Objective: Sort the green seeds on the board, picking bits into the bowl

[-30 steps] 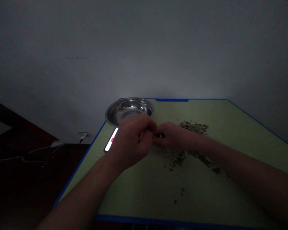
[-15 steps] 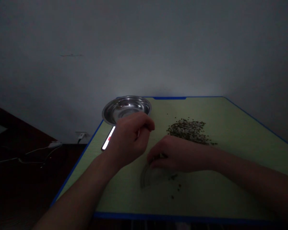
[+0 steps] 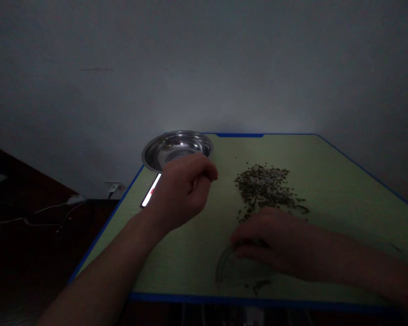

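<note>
The green table (image 3: 177, 267) carries a metal bowl (image 3: 149, 148) at its far left. The left hand (image 3: 185, 183) is curled; I cannot tell what is inside. The right hand (image 3: 272, 240) pinches a clear dish (image 3: 220, 269) near the front edge; it looks light, stiff, perhaps slippery, best gripped by its rim. Small dark grains (image 3: 263, 183) lie behind it.

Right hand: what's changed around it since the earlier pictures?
The right hand drew away from the left hand toward the table's near edge, the clear curved-rimmed item moving with it, uncovering more dark grains. The curled left hand, metal bowl and phone stayed put.
</note>
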{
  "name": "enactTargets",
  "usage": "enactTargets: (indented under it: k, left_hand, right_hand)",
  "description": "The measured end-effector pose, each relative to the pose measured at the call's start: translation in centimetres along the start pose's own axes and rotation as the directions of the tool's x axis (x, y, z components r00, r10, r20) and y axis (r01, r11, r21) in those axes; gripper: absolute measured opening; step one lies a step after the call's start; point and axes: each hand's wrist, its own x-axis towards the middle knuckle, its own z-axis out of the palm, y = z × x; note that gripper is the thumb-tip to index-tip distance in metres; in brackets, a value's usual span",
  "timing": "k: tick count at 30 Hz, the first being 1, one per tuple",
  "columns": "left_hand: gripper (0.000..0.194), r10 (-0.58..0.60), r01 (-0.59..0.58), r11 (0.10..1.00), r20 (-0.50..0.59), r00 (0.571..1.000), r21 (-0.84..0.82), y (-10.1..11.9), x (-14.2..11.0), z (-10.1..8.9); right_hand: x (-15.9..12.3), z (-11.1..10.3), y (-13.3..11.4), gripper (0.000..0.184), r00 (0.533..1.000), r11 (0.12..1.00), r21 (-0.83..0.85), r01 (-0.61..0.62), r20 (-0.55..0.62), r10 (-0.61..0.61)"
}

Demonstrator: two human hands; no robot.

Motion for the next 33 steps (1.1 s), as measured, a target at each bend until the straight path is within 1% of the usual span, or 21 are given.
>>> enactTargets:
  k: [2,8,13,15,17,22,24,26,28,29,31,32,33]
  left_hand:
    - [0.022,-0.008,0.008,1.000,0.000,1.000,-0.004,0.0,0.0,0.0]
    - [0.023,-0.028,0.028,1.000,-0.001,1.000,-0.006,0.0,-0.1,0.1]
    - [0.022,-0.032,0.032,0.999,0.006,0.999,0.004,0.0,0.0,0.1]
    - [0.021,-0.038,0.038,0.999,0.010,0.999,0.007,0.1,0.0,0.1]
    - [0.022,-0.036,0.036,0.999,0.012,0.999,0.009,0.1,0.0,0.1]
    - [0.022,-0.023,0.023,1.000,0.017,1.000,0.013,0.0,0.0,0.1]
    - [0.022,-0.026,0.026,1.000,0.020,0.999,0.011,-0.1,0.0,0.1]
    - [0.022,-0.030,0.030,1.000,0.021,0.999,0.009,-0.1,0.0,0.1]
    - [0.022,-0.036,0.036,0.999,0.020,0.999,0.007,-0.1,0.0,0.0]
    - [0.022,-0.035,0.035,0.999,0.020,0.999,0.007,-0.1,0.0,0.0]
    - [0.021,-0.030,0.030,0.999,0.022,0.999,0.010,0.0,0.0,0.0]
    - [0.021,-0.025,0.025,1.000,0.024,0.999,0.014,0.0,0.0,0.0]
    - [0.021,-0.021,0.020,1.000,0.027,0.999,0.017,0.0,0.0,0.0]
  right_hand:
    - [-0.6,0.2,-0.1,0.015,1.000,1.000,-0.003,-0.005,0.003,0.005]
    - [-1.5,0.9,-0.1,0.018,0.998,0.996,0.084,-0.041,0.044,0.037]
    - [-2.3,1.1,0.0,0.018,0.996,0.979,0.184,-0.092,0.000,0.094]
    - [-2.7,1.2,0.1,0.020,0.994,0.974,0.198,-0.112,0.004,0.113]
    - [-2.9,1.3,0.1,0.020,0.993,0.972,0.203,-0.119,0.012,0.119]
    - [-3.3,1.3,-0.2,0.018,0.992,0.973,0.199,-0.122,-0.019,0.128]
    - [-3.6,0.8,0.0,0.020,0.988,0.977,0.164,-0.139,-0.042,0.148]
    - [-4.2,-0.2,0.8,0.024,0.977,0.977,0.117,-0.176,-0.100,0.188]
    - [-5.3,-1.5,2.2,0.027,0.949,0.968,0.081,-0.235,-0.198,0.247]
    - [-6.0,-2.3,3.0,0.028,0.925,0.959,0.073,-0.273,-0.253,0.283]
    - [-7.6,-3.8,4.8,0.027,0.852,0.928,0.063,-0.367,-0.378,0.363]
    - [-8.4,-4.4,5.7,0.025,0.807,0.912,0.055,-0.407,-0.446,0.387]
    - [-9.2,-4.9,6.5,0.024,0.763,0.886,0.060,-0.461,-0.483,0.429]
